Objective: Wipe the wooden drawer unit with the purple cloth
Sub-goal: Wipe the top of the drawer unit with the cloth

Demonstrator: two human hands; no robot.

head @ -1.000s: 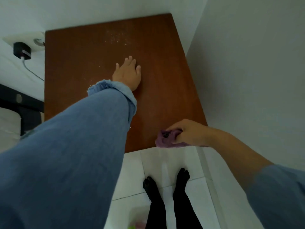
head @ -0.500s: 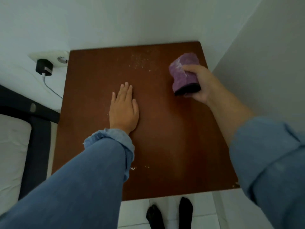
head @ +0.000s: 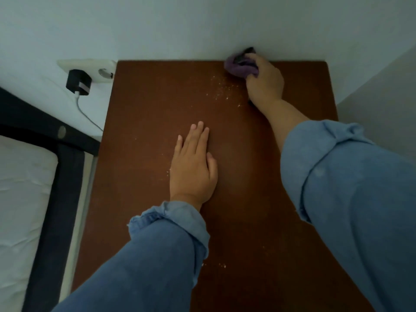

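The brown wooden top of the drawer unit (head: 144, 136) fills the middle of the view, in a corner between two white walls. My right hand (head: 265, 83) presses the bunched purple cloth (head: 239, 67) onto the top's far edge, against the back wall. White crumbs (head: 221, 90) lie scattered just left of that hand, and a few more lie near the front. My left hand (head: 193, 167) rests flat on the middle of the top, fingers together, holding nothing. Both arms wear blue denim sleeves.
A wall socket (head: 99, 69) with a black charger (head: 77, 83) and white cable sits left of the unit. A black bed frame (head: 56, 154) and white mattress (head: 20, 199) stand at the left. A white wall (head: 382, 91) closes the right side.
My right hand has carried the purple cloth from the front edge up to the far edge by the back wall. The left hand stays flat on the top.
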